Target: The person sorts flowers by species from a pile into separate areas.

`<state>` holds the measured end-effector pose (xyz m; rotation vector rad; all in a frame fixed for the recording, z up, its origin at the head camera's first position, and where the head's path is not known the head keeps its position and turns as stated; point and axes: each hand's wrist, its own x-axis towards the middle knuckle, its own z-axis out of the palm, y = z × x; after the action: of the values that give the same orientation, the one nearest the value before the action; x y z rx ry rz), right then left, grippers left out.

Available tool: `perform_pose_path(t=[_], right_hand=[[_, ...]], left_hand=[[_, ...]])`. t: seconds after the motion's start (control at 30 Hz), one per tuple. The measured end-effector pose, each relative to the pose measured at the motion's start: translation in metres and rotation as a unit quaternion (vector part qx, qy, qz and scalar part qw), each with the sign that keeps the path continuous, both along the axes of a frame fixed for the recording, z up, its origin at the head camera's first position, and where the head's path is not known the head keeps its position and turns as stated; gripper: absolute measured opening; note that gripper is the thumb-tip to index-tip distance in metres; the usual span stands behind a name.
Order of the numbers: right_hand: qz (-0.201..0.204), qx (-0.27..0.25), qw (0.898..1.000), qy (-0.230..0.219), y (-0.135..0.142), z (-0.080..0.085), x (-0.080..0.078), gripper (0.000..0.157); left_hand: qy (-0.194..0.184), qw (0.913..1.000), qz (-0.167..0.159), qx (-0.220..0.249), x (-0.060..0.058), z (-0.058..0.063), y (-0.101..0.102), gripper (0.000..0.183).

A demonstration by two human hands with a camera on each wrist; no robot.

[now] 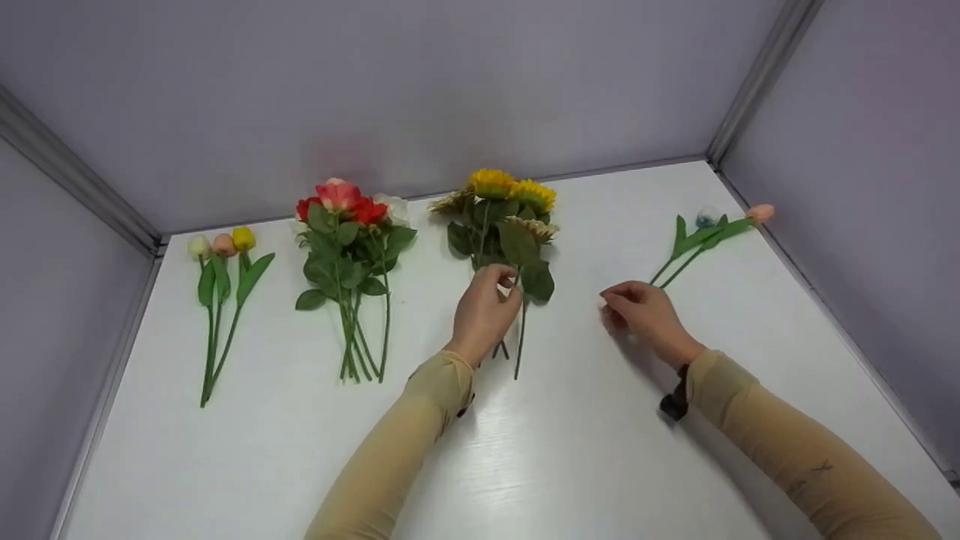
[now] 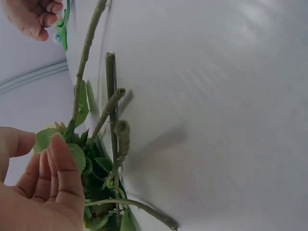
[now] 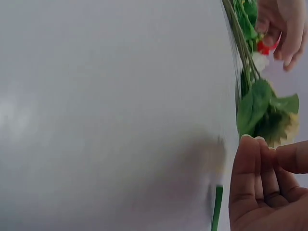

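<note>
My left hand (image 1: 487, 311) hovers by the stems of a bunch of sunflowers (image 1: 491, 184), yellow and paler heads with dark green leaves. A gap shows between its thumb and fingers in the left wrist view, with a leaf (image 2: 45, 139) behind them. One sunflower stem (image 1: 519, 345) runs beside these fingers. Over the white table, my right hand (image 1: 645, 315) has loosely bent fingers and nothing in them. Just beyond it lie two tulips (image 1: 694, 244), one blue and one peach, their lower stems partly hidden by that hand.
Red, pink and white roses (image 1: 341, 199) lie in a bunch left of the sunflowers. Three tulips (image 1: 223, 244), white, peach and yellow, lie farther left. Grey panels (image 1: 420, 90) border the white table (image 1: 247, 457) at the back and sides. The peach tulip head reaches the table's right edge.
</note>
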<state>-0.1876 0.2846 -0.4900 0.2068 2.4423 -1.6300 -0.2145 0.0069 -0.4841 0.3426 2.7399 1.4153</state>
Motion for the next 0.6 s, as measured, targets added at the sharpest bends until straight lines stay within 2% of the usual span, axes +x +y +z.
perform_pose_path(t=[0.1, 0.17, 0.23, 0.33, 0.43, 0.53, 0.6], right_hand=[[-0.027, 0.034, 0.999, 0.005, 0.032, 0.007, -0.014, 0.045], [-0.048, 0.050, 0.998, 0.014, 0.055, 0.011, -0.024, 0.047], [-0.073, 0.064, 0.995, 0.022, 0.077, 0.012, -0.033, 0.046], [-0.115, 0.098, 0.988, 0.022, 0.105, 0.013, -0.043, 0.045], [-0.147, 0.118, 0.982, 0.004, 0.122, 0.012, -0.049, 0.044], [-0.154, 0.134, 0.979, -0.013, 0.128, 0.010, -0.055, 0.039], [-0.152, 0.156, 0.976, -0.018, 0.128, 0.008, -0.059, 0.033]], left_hand=[[0.064, 0.9957, -0.060, -0.029, 0.013, 0.005, 0.004, 0.029], [0.103, 0.9872, -0.108, -0.056, 0.024, 0.008, 0.007, 0.030], [0.140, 0.9740, -0.156, -0.085, 0.037, 0.010, 0.012, 0.030], [0.190, 0.9466, -0.222, -0.136, 0.054, 0.012, 0.019, 0.031], [0.241, 0.9110, -0.277, -0.188, 0.068, 0.012, 0.027, 0.033], [0.291, 0.8732, -0.315, -0.232, 0.078, 0.010, 0.034, 0.036], [0.313, 0.8530, -0.332, -0.254, 0.083, 0.008, 0.037, 0.039]])
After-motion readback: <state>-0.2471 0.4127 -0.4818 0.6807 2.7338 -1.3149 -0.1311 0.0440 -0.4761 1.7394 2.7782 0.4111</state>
